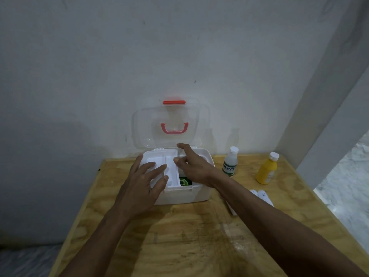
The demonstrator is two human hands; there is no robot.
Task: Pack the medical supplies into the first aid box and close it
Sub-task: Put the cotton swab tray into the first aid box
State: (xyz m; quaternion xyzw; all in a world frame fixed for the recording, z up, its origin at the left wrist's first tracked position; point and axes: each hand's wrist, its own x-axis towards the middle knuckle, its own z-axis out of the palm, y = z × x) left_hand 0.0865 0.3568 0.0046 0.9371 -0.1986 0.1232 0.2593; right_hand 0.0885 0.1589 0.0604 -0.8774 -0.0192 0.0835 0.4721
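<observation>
Altogether two bottles [230, 164], one box [185, 194].

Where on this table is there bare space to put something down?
The wooden table is bare in front of the first aid box, between the two forearms, and left of the box. The right side is crowded: a clear bottle, a yellow bottle and white packets.
</observation>
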